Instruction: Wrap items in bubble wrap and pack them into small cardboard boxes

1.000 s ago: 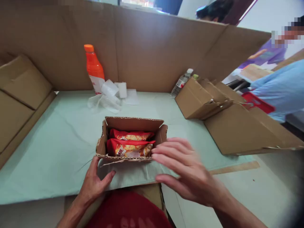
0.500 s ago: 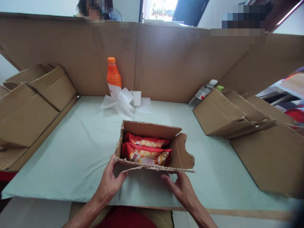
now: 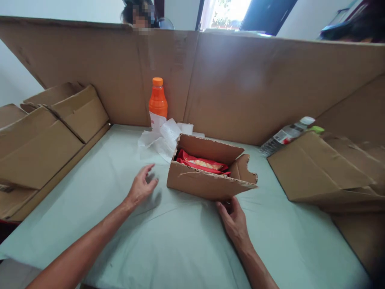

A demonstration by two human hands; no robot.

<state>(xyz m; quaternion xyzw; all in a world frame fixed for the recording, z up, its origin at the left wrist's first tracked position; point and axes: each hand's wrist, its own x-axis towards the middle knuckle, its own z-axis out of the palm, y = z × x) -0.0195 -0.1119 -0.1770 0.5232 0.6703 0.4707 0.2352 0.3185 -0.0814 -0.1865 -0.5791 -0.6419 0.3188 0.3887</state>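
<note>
In the middle of the table stands an open-topped cardboard box (image 3: pixel 200 184), its upper edges torn and uneven. Red snack bags (image 3: pixel 204 162) with a yellow printed picture lie inside, their lower parts hidden by the front wall. My left hand (image 3: pixel 142 185) is off the box, to its left, just above the cloth, with thumb and fingers apart and nothing in it. At the box's lower front, toward the right, is my right hand (image 3: pixel 233 218); its thumb is spread and its fingertips go partly out of sight by the box's underside.
Behind the box lie crumpled bubble wrap (image 3: pixel 168 134) and an orange bottle (image 3: pixel 158 105) against a cardboard partition (image 3: pixel 255 88). A clear bottle (image 3: pixel 285 136) leans at the right beside cardboard boxes (image 3: pixel 319 172). More cardboard boxes (image 3: pixel 60 136) line the left. A person shows beyond the partition.
The box has moved away from me, toward the bubble wrap, and now sits slightly turned. My left hand has let go of it and drawn off left. The view has shifted.
</note>
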